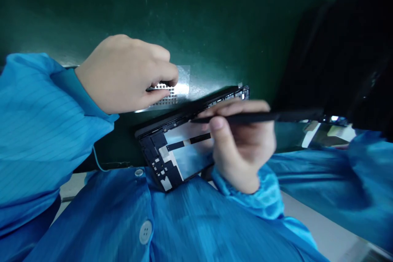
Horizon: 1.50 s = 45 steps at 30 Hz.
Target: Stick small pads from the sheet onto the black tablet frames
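My left hand (129, 74) is curled, thumb and forefinger drawn close together over a clear sheet of small pale squares (172, 97) on the green table. I cannot make out what, if anything, is between these fingertips. A slim black pointed tool (245, 118) is gripped between the thumb and fingers of my right hand (242, 143). Its tip points left, over the upper long edge of an opened phone or tablet (196, 153). This device lies slanted at the table's near edge, showing its silvery inside, a dark ribbon strip and black parts. My right hand covers part of it.
The dark green tabletop (199, 20) stretches away beyond my hands. A large black shape (340, 57) stands at the right, with small pale items (311, 133) beneath it. Another blue sleeve (331, 172) shows at the right. A thin blue cord (97, 157) hangs below my left sleeve.
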{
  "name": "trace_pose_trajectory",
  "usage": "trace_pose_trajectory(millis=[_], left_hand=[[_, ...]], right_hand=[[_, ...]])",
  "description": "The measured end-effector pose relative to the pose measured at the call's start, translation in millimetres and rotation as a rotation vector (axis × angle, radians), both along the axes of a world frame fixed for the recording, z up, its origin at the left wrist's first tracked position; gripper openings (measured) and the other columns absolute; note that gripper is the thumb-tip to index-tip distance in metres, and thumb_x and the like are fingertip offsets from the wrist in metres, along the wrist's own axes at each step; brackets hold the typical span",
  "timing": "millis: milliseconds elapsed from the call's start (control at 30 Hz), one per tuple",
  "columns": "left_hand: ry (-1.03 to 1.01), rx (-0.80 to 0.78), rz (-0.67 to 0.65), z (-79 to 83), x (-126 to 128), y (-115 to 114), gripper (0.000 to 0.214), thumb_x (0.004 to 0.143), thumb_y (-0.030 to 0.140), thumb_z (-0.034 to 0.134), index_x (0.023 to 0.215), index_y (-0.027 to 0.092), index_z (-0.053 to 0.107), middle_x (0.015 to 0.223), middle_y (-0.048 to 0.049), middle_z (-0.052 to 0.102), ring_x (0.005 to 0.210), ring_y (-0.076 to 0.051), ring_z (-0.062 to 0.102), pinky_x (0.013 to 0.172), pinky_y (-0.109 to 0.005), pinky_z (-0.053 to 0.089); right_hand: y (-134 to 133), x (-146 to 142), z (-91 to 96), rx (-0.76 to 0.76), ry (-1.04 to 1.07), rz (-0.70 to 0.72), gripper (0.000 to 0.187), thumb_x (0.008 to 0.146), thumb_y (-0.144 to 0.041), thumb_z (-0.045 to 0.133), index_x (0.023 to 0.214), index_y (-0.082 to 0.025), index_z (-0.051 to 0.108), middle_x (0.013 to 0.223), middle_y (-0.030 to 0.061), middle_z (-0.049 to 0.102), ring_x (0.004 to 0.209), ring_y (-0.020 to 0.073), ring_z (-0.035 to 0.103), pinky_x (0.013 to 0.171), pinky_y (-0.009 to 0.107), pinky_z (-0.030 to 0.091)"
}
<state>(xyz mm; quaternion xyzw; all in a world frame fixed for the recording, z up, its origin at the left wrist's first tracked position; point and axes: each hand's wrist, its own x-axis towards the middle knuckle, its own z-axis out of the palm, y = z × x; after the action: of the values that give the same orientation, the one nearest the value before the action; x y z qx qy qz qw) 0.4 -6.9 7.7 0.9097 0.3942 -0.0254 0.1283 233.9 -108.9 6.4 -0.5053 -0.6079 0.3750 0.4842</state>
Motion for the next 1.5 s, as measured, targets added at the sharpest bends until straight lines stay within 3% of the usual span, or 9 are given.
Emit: trace_pose_trajectory(millis=[133, 333, 533, 700, 867, 1167, 1267, 1367, 1500], left_hand=[[-0.024, -0.004, 0.02, -2.8, 0, 0, 0.034, 0.108, 0.039, 0.05, 0.118, 0.032, 0.082, 0.104, -0.0021, 0.078, 0.088, -0.022, 0.071, 0.067, -0.036, 0.033], [-0.086, 0.002, 0.022, -6.7, -1, 1, 0.039, 0.107, 0.039, 0.045, 0.118, 0.033, 0.082, 0.102, -0.0024, 0.077, 0.088, -0.024, 0.069, 0.066, -0.037, 0.03], [-0.11, -0.027, 0.052, -7.9, -2, 0, 0.042, 0.106, 0.042, 0.043, 0.116, 0.031, 0.083, 0.101, -0.0034, 0.075, 0.089, -0.023, 0.068, 0.079, -0.035, 0.043], [-0.073, -0.013, 0.013, -3.9, -2, 0, 0.044, 0.107, 0.04, 0.04, 0.121, 0.033, 0.081, 0.106, -0.0049, 0.079, 0.093, -0.027, 0.071, 0.066, -0.039, 0.036], [-0.071, -0.023, 0.016, -3.8, -2, 2, 0.046, 0.105, 0.044, 0.04, 0.121, 0.034, 0.082, 0.105, -0.0073, 0.079, 0.091, -0.027, 0.07, 0.067, -0.039, 0.038], [-0.117, -0.081, 0.054, -2.6, -1, 1, 0.045, 0.105, 0.043, 0.043, 0.119, 0.029, 0.083, 0.104, -0.0073, 0.077, 0.095, -0.025, 0.069, 0.084, -0.036, 0.047], [-0.087, -0.082, 0.044, -2.2, -1, 2, 0.044, 0.105, 0.043, 0.042, 0.118, 0.031, 0.082, 0.103, -0.0072, 0.077, 0.094, -0.025, 0.068, 0.079, -0.036, 0.044], [-0.085, -0.044, 0.023, -2.7, -1, 3, 0.046, 0.106, 0.043, 0.038, 0.119, 0.034, 0.082, 0.106, -0.0067, 0.079, 0.09, -0.025, 0.067, 0.068, -0.038, 0.033], [-0.122, -0.052, 0.01, -4.6, -4, 2, 0.05, 0.107, 0.043, 0.036, 0.122, 0.032, 0.082, 0.103, -0.0057, 0.079, 0.087, -0.025, 0.066, 0.065, -0.038, 0.031]], right_hand=[[-34, -19, -10.5, 0.075, -0.024, -0.051, 0.022, 0.103, -0.01, 0.069, 0.119, -0.026, 0.067, 0.1, 0.0038, 0.076, 0.095, 0.0189, 0.077, 0.083, 0.038, 0.07], [-28, -19, -12.7, 0.111, -0.097, -0.009, 0.03, 0.099, -0.002, 0.069, 0.12, -0.023, 0.064, 0.104, 0.0057, 0.076, 0.098, 0.0182, 0.078, 0.084, 0.037, 0.069], [-34, -18, -5.4, 0.165, -0.3, 0.054, 0.037, 0.094, 0.0, 0.073, 0.123, -0.022, 0.064, 0.107, 0.0084, 0.077, 0.1, 0.0225, 0.079, 0.085, 0.041, 0.069], [8, 2, 9.2, 0.041, -0.264, 0.122, 0.027, 0.098, -0.023, 0.082, 0.121, -0.032, 0.073, 0.113, 0.0041, 0.082, 0.104, 0.0276, 0.082, 0.091, 0.048, 0.07], [68, 19, 5.9, -0.09, -0.33, 0.38, 0.017, 0.103, -0.045, 0.08, 0.111, -0.03, 0.076, 0.11, 0.0045, 0.082, 0.103, 0.027, 0.082, 0.096, 0.046, 0.072], [75, 17, -1.2, -0.196, -0.241, 0.385, 0.027, 0.097, -0.054, 0.084, 0.107, -0.03, 0.076, 0.107, 0.0035, 0.083, 0.1, 0.0267, 0.081, 0.096, 0.046, 0.073], [81, 18, 1.4, -0.238, -0.225, 0.413, 0.029, 0.091, -0.053, 0.091, 0.102, -0.03, 0.077, 0.101, 0.0032, 0.083, 0.094, 0.0262, 0.081, 0.093, 0.045, 0.073], [71, 24, 1.0, -0.196, -0.103, 0.291, 0.022, 0.094, -0.048, 0.089, 0.102, -0.032, 0.076, 0.096, 0.0019, 0.082, 0.081, 0.0225, 0.077, 0.078, 0.04, 0.07], [34, 30, -7.4, 0.08, -0.023, -0.175, 0.01, 0.101, -0.039, 0.082, 0.103, -0.032, 0.074, 0.089, 0.0005, 0.072, 0.076, 0.0185, 0.07, 0.07, 0.035, 0.063]])
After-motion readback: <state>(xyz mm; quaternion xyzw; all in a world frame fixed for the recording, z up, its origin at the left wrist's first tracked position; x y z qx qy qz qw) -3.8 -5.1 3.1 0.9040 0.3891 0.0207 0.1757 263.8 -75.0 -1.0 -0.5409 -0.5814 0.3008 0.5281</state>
